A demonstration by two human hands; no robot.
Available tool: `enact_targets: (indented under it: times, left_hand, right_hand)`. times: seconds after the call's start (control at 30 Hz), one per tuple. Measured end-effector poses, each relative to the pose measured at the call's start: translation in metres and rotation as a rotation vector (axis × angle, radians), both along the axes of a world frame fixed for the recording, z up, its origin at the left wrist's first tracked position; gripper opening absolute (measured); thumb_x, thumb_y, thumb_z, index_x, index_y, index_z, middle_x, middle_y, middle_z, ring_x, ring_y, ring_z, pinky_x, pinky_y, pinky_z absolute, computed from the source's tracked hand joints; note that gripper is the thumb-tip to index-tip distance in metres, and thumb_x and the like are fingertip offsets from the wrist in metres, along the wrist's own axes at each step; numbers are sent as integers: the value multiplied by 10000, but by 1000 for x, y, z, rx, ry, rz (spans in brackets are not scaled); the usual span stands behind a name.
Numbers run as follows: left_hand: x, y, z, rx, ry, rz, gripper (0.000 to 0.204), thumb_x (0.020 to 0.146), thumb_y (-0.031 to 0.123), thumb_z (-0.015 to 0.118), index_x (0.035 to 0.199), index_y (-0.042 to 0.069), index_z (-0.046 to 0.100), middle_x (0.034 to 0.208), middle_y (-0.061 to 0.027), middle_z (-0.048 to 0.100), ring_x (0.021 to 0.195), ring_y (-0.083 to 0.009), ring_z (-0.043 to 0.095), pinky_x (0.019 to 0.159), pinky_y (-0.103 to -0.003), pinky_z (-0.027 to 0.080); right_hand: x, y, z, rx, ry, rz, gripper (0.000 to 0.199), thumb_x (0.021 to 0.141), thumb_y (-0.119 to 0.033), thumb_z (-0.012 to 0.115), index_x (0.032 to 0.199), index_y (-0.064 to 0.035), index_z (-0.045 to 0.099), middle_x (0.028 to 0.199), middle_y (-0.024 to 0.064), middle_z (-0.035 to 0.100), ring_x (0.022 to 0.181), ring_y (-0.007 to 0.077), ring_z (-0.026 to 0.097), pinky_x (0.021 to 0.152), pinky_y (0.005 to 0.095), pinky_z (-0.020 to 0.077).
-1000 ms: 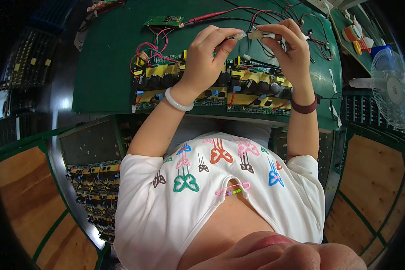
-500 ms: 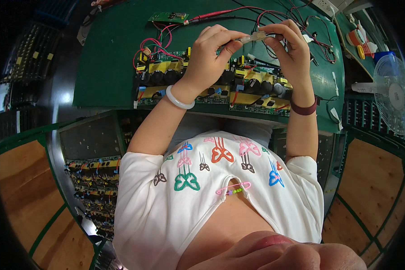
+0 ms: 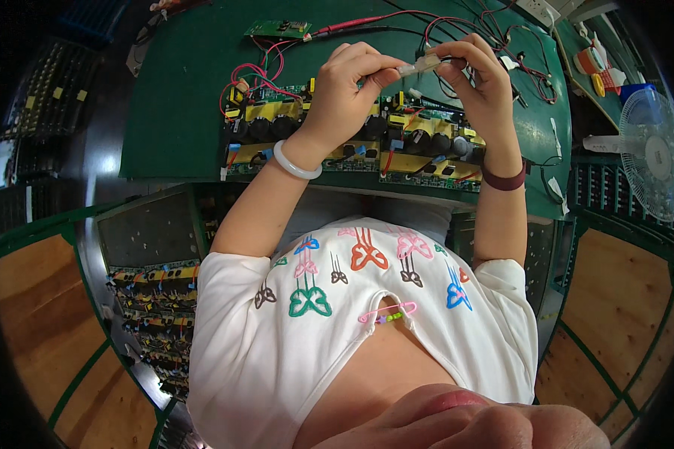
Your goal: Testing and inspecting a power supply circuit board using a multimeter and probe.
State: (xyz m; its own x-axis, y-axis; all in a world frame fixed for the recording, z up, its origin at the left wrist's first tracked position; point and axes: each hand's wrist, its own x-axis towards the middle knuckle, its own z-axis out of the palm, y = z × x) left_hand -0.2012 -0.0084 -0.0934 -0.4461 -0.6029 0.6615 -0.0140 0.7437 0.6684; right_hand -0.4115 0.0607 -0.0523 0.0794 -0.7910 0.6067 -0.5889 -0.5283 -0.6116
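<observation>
Both of my hands are raised over the green bench, their fingertips nearly meeting above two circuit boards. Between thumb and fingers my left hand [image 3: 350, 86] pinches a small whitish plug connector [image 3: 406, 70]. My right hand [image 3: 483, 86] grips a second pale connector [image 3: 428, 62], with dark wires running off behind its fingers. The connectors meet end to end or nearly so; I cannot tell whether they are joined. Below my left wrist lies the left circuit board [image 3: 260, 111], crowded with black capacitors and yellow parts. A similar right circuit board [image 3: 427, 161] sits beside it, partly behind my right hand.
A small green board [image 3: 278, 30] with pink-red wires [image 3: 243, 75] lies farther back. Next to it is a red test probe [image 3: 344, 25]. Tangled cables [image 3: 535, 63] cover the back right of the bench [image 3: 168, 112]. A fan [image 3: 655, 153] stands at far right; racked boards [image 3: 153, 322] are at lower left.
The connectors have dipped slightly and tilted a little between my fingertips. My grip is otherwise the same, and the whole view has shifted very slightly.
</observation>
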Motion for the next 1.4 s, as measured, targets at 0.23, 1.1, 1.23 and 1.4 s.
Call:
enact_targets:
  times: [0.23,1.1,1.23,1.4]
  left_hand:
    - [0,2,2,-1,-58,13,142,920,137,712,1004,28,747,837,-50,651,798,-196,577,717,-310,462]
    - [0,10,3,-47,-43,57,93,883,102,726,910,14,740,815,-61,663,774,-225,555,704,-336,446]
    - [0,11,1,-4,-29,47,98,889,103,723,909,9,738,812,-59,664,783,-219,555,706,-334,445]
    - [0,11,1,5,-12,74,103,889,106,725,906,6,737,808,-61,666,779,-220,558,701,-333,446]
  right_hand:
    - [0,2,-7,74,-84,12,141,914,-41,700,1052,-37,725,886,37,597,808,156,563,732,277,460]
    - [2,9,-21,130,-154,11,118,938,-83,687,1027,-13,719,874,34,586,835,154,566,740,280,444]
    - [5,9,-22,127,-180,11,119,944,-91,684,1028,-13,717,874,35,586,840,150,564,753,276,448]
    - [8,15,-17,89,-91,-94,123,905,-71,725,1015,-15,716,871,42,604,793,146,568,722,271,464]
